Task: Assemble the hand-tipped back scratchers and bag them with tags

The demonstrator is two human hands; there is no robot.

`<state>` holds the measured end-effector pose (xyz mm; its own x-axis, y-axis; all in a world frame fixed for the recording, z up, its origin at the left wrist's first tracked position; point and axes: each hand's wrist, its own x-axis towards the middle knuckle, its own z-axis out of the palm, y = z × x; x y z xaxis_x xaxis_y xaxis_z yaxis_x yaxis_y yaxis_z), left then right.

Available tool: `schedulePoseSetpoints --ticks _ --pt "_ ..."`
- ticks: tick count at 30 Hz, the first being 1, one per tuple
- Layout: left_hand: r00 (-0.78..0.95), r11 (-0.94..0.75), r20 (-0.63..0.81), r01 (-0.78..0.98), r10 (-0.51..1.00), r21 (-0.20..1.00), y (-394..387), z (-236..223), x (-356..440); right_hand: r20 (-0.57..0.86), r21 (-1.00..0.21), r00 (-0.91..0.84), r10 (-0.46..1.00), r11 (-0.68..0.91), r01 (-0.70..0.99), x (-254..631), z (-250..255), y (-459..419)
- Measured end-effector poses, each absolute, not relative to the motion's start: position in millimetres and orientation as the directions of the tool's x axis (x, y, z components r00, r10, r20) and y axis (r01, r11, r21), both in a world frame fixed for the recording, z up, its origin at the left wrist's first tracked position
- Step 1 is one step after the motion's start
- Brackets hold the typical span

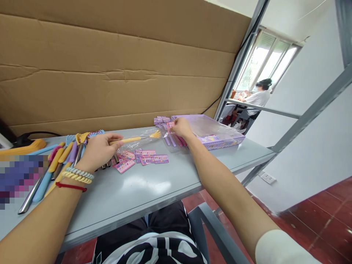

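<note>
My left hand (100, 150) is closed around a yellow back scratcher (134, 139), whose claw-shaped end points right. A clear plastic bag (143, 136) lies around or just behind its rod; I cannot tell which. My right hand (182, 128) pinches a small pink printed card (170, 125) at the front of a purple box. Below these fingers are purple sticks (167, 139) with purple printed tops. Several pink and purple cards (148, 157) lie loose on the table between the hands. Left of my left wrist, several back scratchers (56, 161) with coloured handles are heaped.
The shallow purple box (227, 143) under clear film stands at the table's right. Cardboard (123, 66) backs the grey table (148, 190). A metal frame post (242, 55) rises at right. Another person (258, 98) sits by the far window. A chair (217, 227) is below.
</note>
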<state>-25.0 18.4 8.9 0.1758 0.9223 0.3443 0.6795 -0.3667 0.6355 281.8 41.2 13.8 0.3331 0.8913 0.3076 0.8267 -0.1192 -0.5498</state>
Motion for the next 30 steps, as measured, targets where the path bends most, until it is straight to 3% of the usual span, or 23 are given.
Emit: schedulePoseSetpoints --ticks 14,30 --pt "0.180 -0.366 0.334 0.653 0.925 0.663 21.1 7.2 -27.0 0.297 -0.606 0.316 0.901 -0.078 0.792 280.8 13.5 38.2" --pt "0.199 -0.361 0.312 0.670 0.929 0.649 21.6 6.1 -28.1 0.333 -0.575 0.355 0.874 -0.111 0.810 286.0 11.3 46.3"
